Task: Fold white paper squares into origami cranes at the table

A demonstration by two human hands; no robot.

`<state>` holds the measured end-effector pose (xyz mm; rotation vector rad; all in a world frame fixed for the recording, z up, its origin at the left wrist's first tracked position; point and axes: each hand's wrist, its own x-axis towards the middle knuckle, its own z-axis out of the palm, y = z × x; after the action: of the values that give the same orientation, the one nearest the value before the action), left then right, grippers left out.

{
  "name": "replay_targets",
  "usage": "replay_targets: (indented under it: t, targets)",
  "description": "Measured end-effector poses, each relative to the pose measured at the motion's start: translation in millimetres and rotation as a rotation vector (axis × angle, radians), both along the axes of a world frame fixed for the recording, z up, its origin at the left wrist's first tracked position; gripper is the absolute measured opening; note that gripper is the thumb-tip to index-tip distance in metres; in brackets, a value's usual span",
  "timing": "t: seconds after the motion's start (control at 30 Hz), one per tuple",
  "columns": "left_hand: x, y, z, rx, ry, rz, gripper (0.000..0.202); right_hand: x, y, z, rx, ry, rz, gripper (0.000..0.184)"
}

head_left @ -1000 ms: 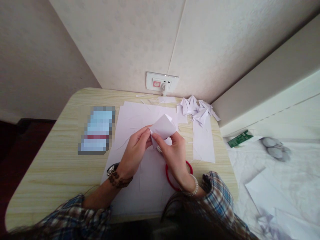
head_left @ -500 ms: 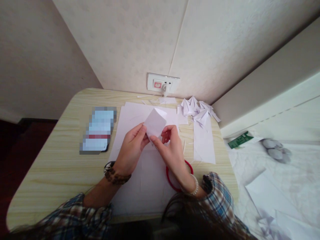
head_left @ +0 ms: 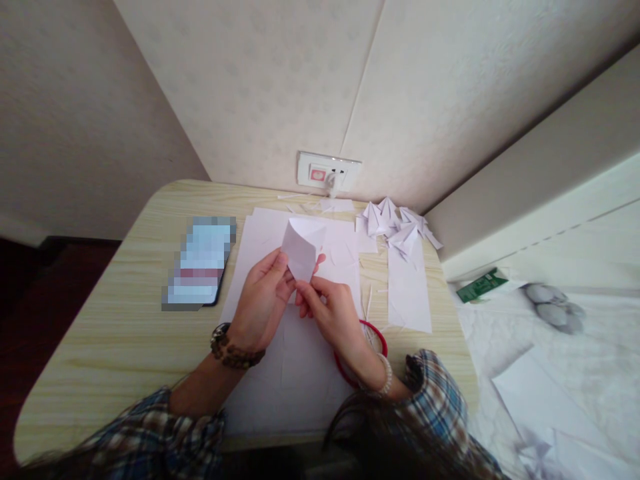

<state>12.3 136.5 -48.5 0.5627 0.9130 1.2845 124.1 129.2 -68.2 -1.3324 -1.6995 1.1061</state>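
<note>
A small folded white paper piece [head_left: 301, 248] is held up over the table between both hands. My left hand [head_left: 263, 303] pinches its lower left edge, fingers closed on it. My right hand [head_left: 333, 315] grips its bottom point from the right, fingers curled. Under the hands lie large white paper sheets [head_left: 295, 373] on the light wooden table [head_left: 110, 333]. A red ring [head_left: 377, 337] lies partly hidden under my right wrist.
A phone [head_left: 200, 261] lies to the left of the sheets. A heap of folded white paper shapes [head_left: 395, 223] sits at the table's back right, with a paper strip [head_left: 407, 293] in front. A wall socket [head_left: 327, 172] is behind. A bed with loose paper [head_left: 540, 393] lies to the right.
The folded paper has been turned and narrowed, now standing more upright and further left. My right hand slid down to its bottom point.
</note>
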Motion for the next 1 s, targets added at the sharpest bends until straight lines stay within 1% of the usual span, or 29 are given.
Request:
replay_targets:
  t: [0.07,0.13,0.17,0.2,0.27,0.3,0.37,0.43,0.5,0.57,0.63,0.7,0.87,1.0]
  targets:
    - [-1.7,0.7,-1.0,0.005,0.001,-0.015,0.018,2.6,1.8,-0.9,0.0,0.001,0.027,0.041]
    - [-4.5,1.7,-2.3,0.023,0.025,-0.024,0.019,7.4,5.1,-1.0,0.05,-0.005,0.022,0.029]
    - [-6.0,2.2,-2.9,0.032,0.044,-0.026,0.02,10.6,7.1,-0.5,0.101,-0.006,-0.007,0.019]
    - [-7.4,2.5,-3.4,0.037,0.068,-0.028,0.022,14.1,9.0,0.6,0.166,0.006,-0.057,0.016]
    - [-9.5,2.8,-4.3,0.022,0.124,-0.061,0.026,21.1,12.3,4.4,0.271,0.025,-0.167,0.03]
    - [-10.0,2.6,-4.8,0.01,0.154,-0.093,0.028,24.2,13.4,6.8,0.32,0.05,-0.193,0.034]
    - [-10.0,2.1,-5.8,0.003,0.213,-0.165,0.03,29.1,14.5,12.1,0.366,0.071,-0.203,0.038]
    - [-9.0,1.6,-6.8,0.033,0.263,-0.192,0.03,31.6,14.4,16.2,0.417,0.062,-0.19,0.033]
    - [-7.6,1.3,-7.4,0.06,0.295,-0.178,0.029,32.1,13.3,18.4,0.486,0.017,-0.19,0.022]
    - [-6.4,1.3,-7.3,0.067,0.311,-0.149,0.029,31.4,11.4,18.6,0.563,-0.045,-0.212,0.016]
    - [-5.8,1.3,-6.8,0.07,0.316,-0.134,0.03,30.6,8.9,17.8,0.63,-0.094,-0.238,0.017]
    - [-6.0,1.3,-6.7,0.084,0.323,-0.133,0.031,30.4,6.0,17.1,0.683,-0.137,-0.242,0.022]
    - [-8.3,0.6,-7.6,0.153,0.397,-0.179,0.031,30.9,0.6,18.6,0.772,-0.262,-0.199,0.024]
    - [-9.8,-0.2,-7.8,0.209,0.413,-0.176,0.03,31.0,-0.6,20.3,0.834,-0.336,-0.155,0.028]
